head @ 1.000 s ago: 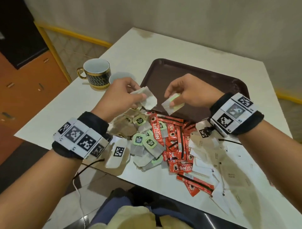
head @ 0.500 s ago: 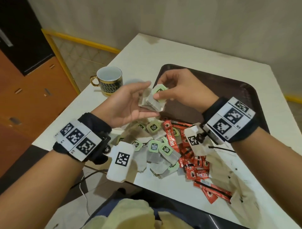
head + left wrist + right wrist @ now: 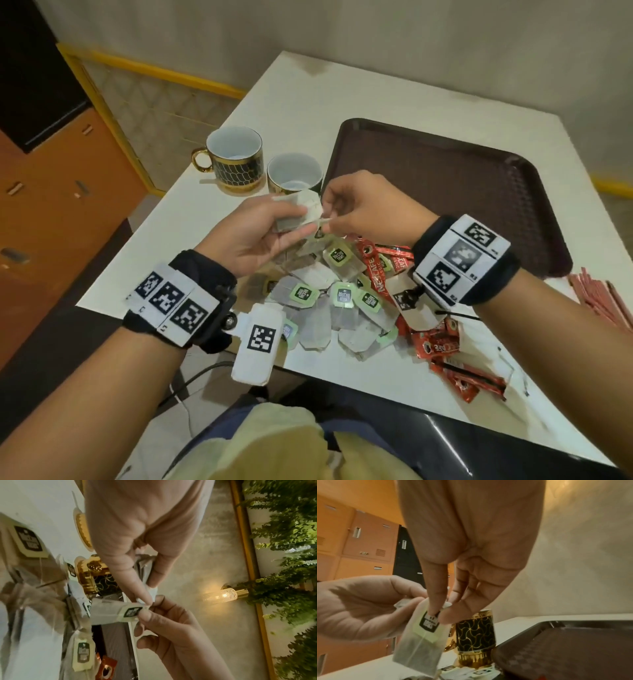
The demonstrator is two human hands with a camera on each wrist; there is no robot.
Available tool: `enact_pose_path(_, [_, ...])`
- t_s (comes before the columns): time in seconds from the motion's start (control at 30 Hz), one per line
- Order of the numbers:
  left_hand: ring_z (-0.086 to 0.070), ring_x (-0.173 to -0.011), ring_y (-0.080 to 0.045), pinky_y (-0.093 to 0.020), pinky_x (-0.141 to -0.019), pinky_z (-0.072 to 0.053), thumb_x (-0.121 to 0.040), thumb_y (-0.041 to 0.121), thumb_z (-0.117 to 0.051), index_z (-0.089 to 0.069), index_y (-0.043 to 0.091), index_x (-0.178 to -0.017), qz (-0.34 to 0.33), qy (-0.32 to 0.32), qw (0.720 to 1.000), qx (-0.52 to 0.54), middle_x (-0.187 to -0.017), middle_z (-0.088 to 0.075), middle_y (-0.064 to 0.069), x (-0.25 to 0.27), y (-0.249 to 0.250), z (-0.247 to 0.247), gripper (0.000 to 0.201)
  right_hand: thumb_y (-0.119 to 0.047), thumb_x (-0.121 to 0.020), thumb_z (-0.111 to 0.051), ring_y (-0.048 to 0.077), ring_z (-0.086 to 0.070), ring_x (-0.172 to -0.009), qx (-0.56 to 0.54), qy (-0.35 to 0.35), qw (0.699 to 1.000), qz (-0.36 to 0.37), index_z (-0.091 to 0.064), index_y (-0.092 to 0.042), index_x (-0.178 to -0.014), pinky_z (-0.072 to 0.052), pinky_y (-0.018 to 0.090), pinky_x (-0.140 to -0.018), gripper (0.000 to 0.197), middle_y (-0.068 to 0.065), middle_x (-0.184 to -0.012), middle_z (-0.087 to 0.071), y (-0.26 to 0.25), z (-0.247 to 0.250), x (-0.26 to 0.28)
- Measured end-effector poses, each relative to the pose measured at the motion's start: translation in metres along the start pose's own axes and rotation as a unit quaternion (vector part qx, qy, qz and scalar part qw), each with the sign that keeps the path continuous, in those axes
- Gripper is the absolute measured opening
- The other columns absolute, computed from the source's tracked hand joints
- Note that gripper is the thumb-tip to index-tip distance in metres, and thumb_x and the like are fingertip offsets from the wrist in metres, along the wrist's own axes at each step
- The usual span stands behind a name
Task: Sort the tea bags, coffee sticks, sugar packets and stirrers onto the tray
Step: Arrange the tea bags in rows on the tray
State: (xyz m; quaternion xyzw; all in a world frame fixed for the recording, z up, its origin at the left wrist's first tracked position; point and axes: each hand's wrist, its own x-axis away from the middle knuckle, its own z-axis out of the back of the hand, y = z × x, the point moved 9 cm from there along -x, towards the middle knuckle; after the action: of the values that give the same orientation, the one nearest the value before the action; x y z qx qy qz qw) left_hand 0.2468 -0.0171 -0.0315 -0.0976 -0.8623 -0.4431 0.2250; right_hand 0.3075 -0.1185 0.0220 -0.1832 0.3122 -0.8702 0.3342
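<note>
stirrers [image 3: 606, 301] cut off by right edge, tea-bag labels [image 3: 343, 296] blurred

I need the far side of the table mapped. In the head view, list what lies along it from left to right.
Gold-handled mug → second cup → brown tray → bundle of reddish sticks at the right edge.
</note>
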Motion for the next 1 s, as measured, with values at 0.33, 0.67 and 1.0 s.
enact_pose_path(0.33, [-0.070, -0.077, -0.014, -0.025, -0.057, -0.059, -0.101, 0.023, -0.047, -0.056, 0.008, -0.131, -0.032, 0.060, 0.997, -0.030, -0.106, -0.072, -0.009, -0.001, 0.010, 0.033, 0.035, -0.006, -0.087, -0.069, 0.021, -0.062, -0.065, -0.149, -0.066, 0.986, 0.023, -0.067, 0.001, -0.091, -0.055, 0.029, -0.061, 0.008, 0.018, -0.077, -0.067, -0.034, 0.012, 0.010])
enact_pose_path(0.67, [-0.071, -0.090, -0.025, -0.027, -0.073, -0.060, -0.087, 0.021, -0.059, -0.063, 0.005, -0.114, 0.001, -0.043, 0.999, 0.016, -0.112, -0.068, -0.023, 0.016, -0.004, 0.018, 0.031, -0.007, -0.085, -0.068, 0.000, -0.059, -0.050, -0.005, 0.026, 0.999, 0.030, -0.070, -0.003, -0.086, -0.047, 0.012, -0.050, 0.004, 0.005, -0.074, -0.069, -0.043, -0.005, -0.024])
enact_pose_path(1.0, [-0.066, -0.110, -0.027, -0.028, -0.067, -0.061, -0.091, 0.003, -0.059, -0.055, 0.005, -0.126, -0.077, 0.095, 0.990, 0.064, -0.121, -0.067, -0.016, 0.022, 0.025, 0.074, 0.035, -0.056, -0.075, -0.072, 0.023, -0.049, -0.100, 0.331, -0.211, 0.918, -0.057, -0.051, -0.019, -0.126, -0.048, 0.037, -0.079, 0.067, 0.003, -0.117, -0.047, 0.009, -0.064, -0.007])
